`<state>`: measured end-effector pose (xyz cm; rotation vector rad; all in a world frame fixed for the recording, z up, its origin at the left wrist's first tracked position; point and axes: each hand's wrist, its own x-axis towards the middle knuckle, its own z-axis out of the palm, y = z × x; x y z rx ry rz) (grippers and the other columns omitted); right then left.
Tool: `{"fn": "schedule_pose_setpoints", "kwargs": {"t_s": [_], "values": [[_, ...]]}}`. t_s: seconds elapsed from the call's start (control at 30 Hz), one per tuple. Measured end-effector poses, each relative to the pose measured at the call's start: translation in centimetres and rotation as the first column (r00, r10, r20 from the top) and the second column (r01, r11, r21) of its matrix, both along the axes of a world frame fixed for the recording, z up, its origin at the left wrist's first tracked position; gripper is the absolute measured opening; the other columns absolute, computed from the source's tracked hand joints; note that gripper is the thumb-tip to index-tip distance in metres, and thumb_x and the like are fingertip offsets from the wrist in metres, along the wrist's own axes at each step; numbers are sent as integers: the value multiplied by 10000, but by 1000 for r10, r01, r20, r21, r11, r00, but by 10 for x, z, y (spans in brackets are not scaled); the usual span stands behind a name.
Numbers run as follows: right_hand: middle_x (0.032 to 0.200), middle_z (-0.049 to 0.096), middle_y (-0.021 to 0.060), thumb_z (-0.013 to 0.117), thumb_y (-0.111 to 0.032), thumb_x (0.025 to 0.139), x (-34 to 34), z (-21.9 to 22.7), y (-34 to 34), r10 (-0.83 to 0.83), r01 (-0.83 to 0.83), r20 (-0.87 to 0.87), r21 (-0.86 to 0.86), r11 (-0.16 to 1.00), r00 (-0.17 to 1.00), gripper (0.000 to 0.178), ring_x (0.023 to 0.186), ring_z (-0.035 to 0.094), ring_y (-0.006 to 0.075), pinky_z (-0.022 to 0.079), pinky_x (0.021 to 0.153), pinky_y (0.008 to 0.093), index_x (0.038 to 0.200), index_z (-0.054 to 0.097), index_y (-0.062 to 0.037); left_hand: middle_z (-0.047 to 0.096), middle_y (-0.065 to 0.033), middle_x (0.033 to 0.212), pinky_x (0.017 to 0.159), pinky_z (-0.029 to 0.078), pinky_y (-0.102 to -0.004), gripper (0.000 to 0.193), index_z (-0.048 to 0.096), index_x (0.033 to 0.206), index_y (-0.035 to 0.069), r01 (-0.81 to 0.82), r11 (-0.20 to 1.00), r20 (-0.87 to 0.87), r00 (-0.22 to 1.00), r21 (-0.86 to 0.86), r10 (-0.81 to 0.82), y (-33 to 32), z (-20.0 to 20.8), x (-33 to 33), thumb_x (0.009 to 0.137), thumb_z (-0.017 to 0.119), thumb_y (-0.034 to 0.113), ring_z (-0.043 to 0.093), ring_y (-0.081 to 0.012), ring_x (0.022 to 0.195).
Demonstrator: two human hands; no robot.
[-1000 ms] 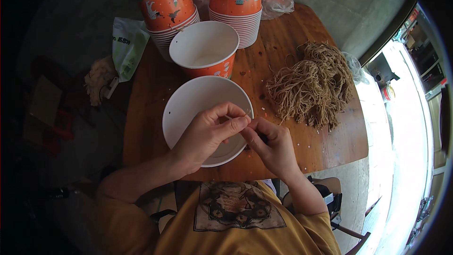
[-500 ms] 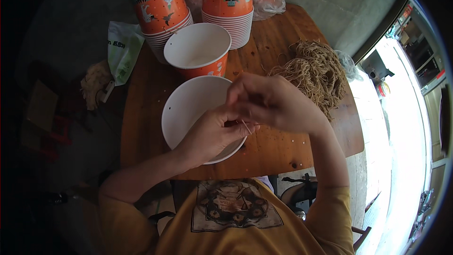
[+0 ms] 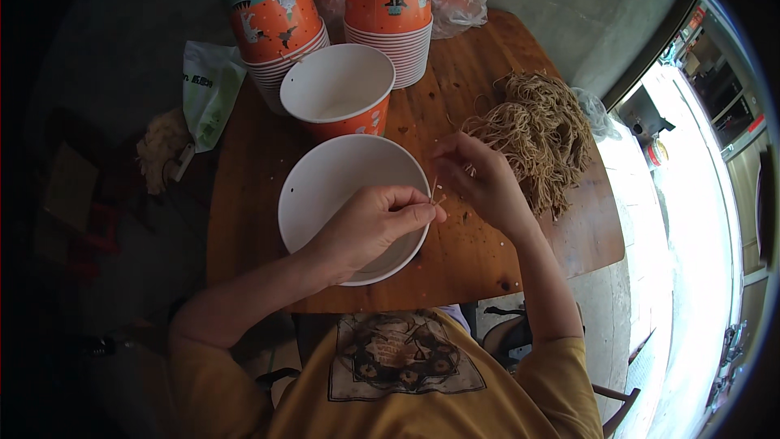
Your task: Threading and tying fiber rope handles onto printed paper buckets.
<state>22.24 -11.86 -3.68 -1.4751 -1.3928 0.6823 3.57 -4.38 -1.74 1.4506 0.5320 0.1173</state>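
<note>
A white paper bucket [image 3: 325,175] stands in front of me with its mouth up and a small hole in its left wall. My left hand [image 3: 366,228] reaches over it and pinches a thin piece of twine [image 3: 435,193] at the right rim, a short end sticking up between thumb and forefinger. Just right of the rim hovers my right hand [image 3: 485,183], its fingers curled together; whether they hold anything is hidden. Beyond that hand lies a heap of tan twine [image 3: 544,134] in loose strands.
Behind the bucket stands another orange bucket [image 3: 357,123], open end up. Two stacks of orange buckets [image 3: 388,0] rise at the back of the wooden table [image 3: 520,248]. A white-and-green plastic bag [image 3: 211,97] hangs by the left edge.
My right hand has moved away from my left hand, to the right and toward the twine heap. The left hand keeps its pinch at the rim, now turned slightly.
</note>
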Motion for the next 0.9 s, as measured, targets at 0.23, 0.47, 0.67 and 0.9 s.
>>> {"fn": "schedule_pose_setpoints", "kwargs": {"t_s": [0.23, 0.47, 0.67, 0.9], "values": [[833, 579, 72, 659, -55, 797, -14, 10, -29, -132, -32, 392, 386, 922, 911, 96, 772, 543, 259, 452, 689, 355, 883, 617, -47, 606, 3, 836, 698, 463, -223, 250, 657, 981, 0, -84, 996, 61, 995, 38, 82, -2, -5, 2, 943, 533, 215, 549, -42, 755], [773, 537, 60, 712, -48, 717, -24, 3, -35, -234, -16, 523, 429, 903, 820, 189, 704, 512, 255, 449, 601, 350, 871, 603, -63, 601, 10, 883, 791, 444, -231, 173, 619, 1002, 28, -49, 981, 19, 998, -190, 53, 5, -4, 2, 940, 531, 163, 545, -56, 853], [766, 556, 51, 728, -19, 646, -48, -13, -46, -307, -7, 527, 511, 859, 792, 227, 678, 519, 232, 419, 597, 324, 819, 596, -83, 592, -2, 913, 824, 437, -245, 126, 607, 989, 28, -23, 937, 62, 997, -348, 47, 11, -5, 3, 898, 559, 101, 539, -77, 893], [911, 586, 91, 688, -43, 707, -32, -2, -45, -236, 50, 378, 441, 896, 895, 274, 818, 566, 284, 473, 716, 365, 968, 607, -62, 570, -20, 944, 840, 438, -237, 129, 560, 988, 31, 2, 965, -19, 1000, -262, -7, 10, 4, 1, 861, 575, 39, 547, -82, 893]]}}
